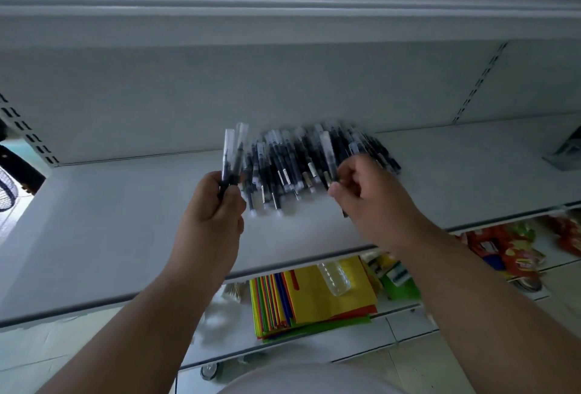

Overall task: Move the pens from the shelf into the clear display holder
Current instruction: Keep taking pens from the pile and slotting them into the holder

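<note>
A loose heap of pens (301, 164) lies on the white shelf (110, 221), pushed back close to the rear panel (220, 85). Each pen is a slim straight stick with a dark barrel inside a clear glossy sleeve or cap, some bearing a small pale label. Most lie with their long axes running from the shelf's front edge toward the rear panel, fanned slightly so the right side of the heap leans off to the right; their clear ends near the front edge look rounded. The picture is blurred here, so single pens are hard to count.

At the left edge of the heap, the left hand (220, 205) has its fingers curled round a few held pens (231, 155), which stand nearly upright, clear ends up, above the fist. At the right side of the heap, the right hand (367, 192) hangs over the pens with fingers bent, thumb and fingertips pinching one picked pen (328, 158) that tilts up and slightly left.

The shelf is smooth, flat painted metal. Below the heap, on a lower shelf, sit a stack of coloured sheets (317, 302) with a clear plastic bottle (334, 277) lying on top, and red snack packets (509, 252) farther right.
</note>
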Demonstrator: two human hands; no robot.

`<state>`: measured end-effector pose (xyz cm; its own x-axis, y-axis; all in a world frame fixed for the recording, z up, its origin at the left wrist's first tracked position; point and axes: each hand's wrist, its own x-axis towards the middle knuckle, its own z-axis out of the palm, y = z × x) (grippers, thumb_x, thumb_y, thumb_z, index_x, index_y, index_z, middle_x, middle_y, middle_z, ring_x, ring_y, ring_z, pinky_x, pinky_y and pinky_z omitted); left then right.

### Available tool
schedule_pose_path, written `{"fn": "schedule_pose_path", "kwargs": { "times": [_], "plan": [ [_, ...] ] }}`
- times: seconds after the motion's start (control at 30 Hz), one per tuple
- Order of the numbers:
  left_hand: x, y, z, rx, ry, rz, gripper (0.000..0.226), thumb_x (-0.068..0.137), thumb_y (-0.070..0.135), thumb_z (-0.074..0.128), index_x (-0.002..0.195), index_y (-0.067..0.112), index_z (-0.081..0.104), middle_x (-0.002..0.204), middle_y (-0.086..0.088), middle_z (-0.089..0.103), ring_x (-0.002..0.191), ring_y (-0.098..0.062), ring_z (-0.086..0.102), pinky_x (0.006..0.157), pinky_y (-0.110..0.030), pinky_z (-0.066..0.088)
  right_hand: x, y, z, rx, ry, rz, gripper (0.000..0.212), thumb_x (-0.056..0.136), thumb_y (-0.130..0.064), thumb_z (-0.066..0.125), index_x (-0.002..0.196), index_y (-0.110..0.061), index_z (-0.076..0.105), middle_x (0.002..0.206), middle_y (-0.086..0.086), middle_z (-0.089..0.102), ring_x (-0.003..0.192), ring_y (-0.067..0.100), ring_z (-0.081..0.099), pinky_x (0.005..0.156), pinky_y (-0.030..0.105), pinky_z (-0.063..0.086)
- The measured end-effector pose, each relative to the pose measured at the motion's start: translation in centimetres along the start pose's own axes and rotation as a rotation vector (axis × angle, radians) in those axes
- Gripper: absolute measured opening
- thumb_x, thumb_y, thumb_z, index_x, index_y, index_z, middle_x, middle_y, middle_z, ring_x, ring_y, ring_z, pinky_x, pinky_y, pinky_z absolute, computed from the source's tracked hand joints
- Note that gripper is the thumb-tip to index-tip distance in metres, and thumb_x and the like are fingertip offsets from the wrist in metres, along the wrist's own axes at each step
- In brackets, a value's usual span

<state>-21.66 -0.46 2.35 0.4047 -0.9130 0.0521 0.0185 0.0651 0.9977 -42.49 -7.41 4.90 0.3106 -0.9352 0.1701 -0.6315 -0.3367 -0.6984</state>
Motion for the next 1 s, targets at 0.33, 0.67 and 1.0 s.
{"fn": "schedule_pose_path", "kwargs": {
  "times": [0.33,0.67,1.0],
  "plan": [
    [-3.1,-0.9,10.2,0.208,-0.267,-0.072,0.032,0.100,0.032,0.045,0.070,0.025,0.052,0.056,0.007,0.040,0.052,-0.015,0.034,0.053,-0.035,0.028,-5.4,3.6,-8.8,0.392,0.341,0.003,0.019,0.096,-0.011,0.055,0.098,-0.029,0.048,0.086,-0.003,0.071,0.071,0.013,0.064,0.065,0.030,0.049],
    [-11.1,-0.9,30.2,0.483,-0.335,0.046,0.034,0.102,0.041,0.040,0.081,0.017,0.053,0.068,-0.005,0.052,0.056,-0.017,0.046,0.053,-0.031,0.035,-14.7,14.7,-23.8,0.129,0.528,0.103,0.011,0.099,-0.030,0.050,0.096,-0.026,0.060,0.072,-0.007,0.066,0.061,0.007,0.061,0.062,0.037,0.052],
    [-16.2,-0.9,48.4,0.448,-0.409,0.049,0.029,0.102,0.041,0.039,0.086,0.024,0.056,0.070,-0.001,0.054,0.059,-0.014,0.050,0.048,-0.024,0.035,-18.8,27.0,-36.8,0.100,0.565,0.153,0.004,0.090,-0.032,0.052,0.093,-0.030,0.054,0.082,0.006,0.063,0.074,0.030,0.063,0.068,0.057,0.054]
  ]
}}
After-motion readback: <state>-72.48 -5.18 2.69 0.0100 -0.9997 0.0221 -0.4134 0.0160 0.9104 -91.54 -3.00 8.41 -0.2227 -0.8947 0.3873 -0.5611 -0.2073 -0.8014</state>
